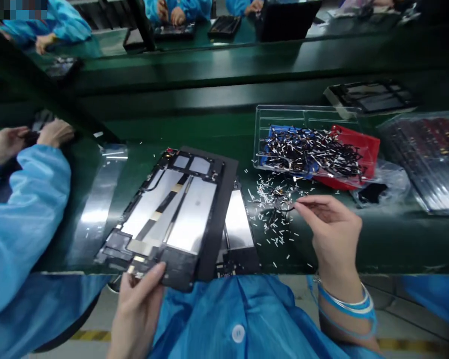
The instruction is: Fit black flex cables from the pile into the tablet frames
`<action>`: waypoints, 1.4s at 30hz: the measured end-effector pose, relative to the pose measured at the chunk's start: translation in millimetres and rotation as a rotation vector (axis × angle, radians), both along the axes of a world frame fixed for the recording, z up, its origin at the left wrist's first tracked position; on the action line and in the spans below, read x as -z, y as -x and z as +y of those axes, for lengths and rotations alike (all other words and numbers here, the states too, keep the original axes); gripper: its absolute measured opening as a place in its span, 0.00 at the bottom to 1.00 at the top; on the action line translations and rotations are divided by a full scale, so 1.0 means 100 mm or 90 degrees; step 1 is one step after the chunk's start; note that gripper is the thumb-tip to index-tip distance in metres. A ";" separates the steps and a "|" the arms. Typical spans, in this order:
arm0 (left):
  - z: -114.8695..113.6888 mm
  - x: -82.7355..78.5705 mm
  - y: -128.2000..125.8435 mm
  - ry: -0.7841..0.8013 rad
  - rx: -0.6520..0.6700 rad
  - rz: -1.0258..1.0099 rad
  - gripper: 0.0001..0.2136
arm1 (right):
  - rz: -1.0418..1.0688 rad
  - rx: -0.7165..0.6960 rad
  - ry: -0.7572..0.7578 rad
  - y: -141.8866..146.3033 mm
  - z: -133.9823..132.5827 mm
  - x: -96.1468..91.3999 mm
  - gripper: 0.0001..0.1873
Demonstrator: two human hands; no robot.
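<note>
My left hand (140, 299) grips the lower edge of an opened tablet (190, 214), thumb on top, holding it tilted at the bench edge. Silvery battery panels and dark ribbon strips show inside it. A plain dark grey sheet (228, 172) lies under it, and a second opened tablet (239, 219) is partly hidden below. My right hand (335, 227) pinches a thin black cable (287, 209) between thumb and fingertips. Beneath that cable spreads a pile of small white slips (269, 199) mixed with dark cables.
Behind the pile stands a clear plastic tray (260, 144) heaped with short black cables (307, 149), beside a red bag (372, 149). Stacked clear trays (434, 159) sit at right, another device (377, 97) behind. A co-worker's sleeve (26, 209) is close on the left.
</note>
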State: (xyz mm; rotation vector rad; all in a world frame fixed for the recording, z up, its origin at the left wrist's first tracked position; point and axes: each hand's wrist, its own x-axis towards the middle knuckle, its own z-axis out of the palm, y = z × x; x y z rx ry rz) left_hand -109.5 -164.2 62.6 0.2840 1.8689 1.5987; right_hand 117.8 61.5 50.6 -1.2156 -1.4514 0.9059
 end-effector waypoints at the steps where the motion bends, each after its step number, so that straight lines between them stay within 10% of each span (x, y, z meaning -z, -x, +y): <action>1: -0.01 0.03 -0.08 -0.009 -0.003 -0.051 0.12 | 0.016 -0.026 0.008 0.04 -0.03 -0.06 0.05; 5: -0.03 0.08 -0.24 -0.054 0.093 -0.279 0.17 | 0.054 -0.173 0.058 0.33 -0.14 -0.29 0.05; 9: -0.08 0.13 -0.15 -0.069 0.457 -0.471 0.19 | 0.029 -0.339 0.126 0.75 -0.22 -0.42 0.06; 15: -0.16 0.08 0.38 -0.081 0.845 -0.186 0.10 | -0.034 -0.487 0.238 1.27 -0.30 -0.40 0.09; 17: -0.15 0.03 0.55 -0.076 0.824 -0.076 0.10 | -0.040 -0.512 0.257 1.38 -0.35 -0.35 0.08; 23: 0.26 0.17 0.65 -0.071 0.371 -0.067 0.11 | -0.121 -0.486 0.236 1.51 -0.48 -0.19 0.06; 42: 0.63 0.26 0.55 -0.109 0.419 -0.268 0.07 | -0.318 -0.478 0.083 1.51 -0.39 -0.27 0.04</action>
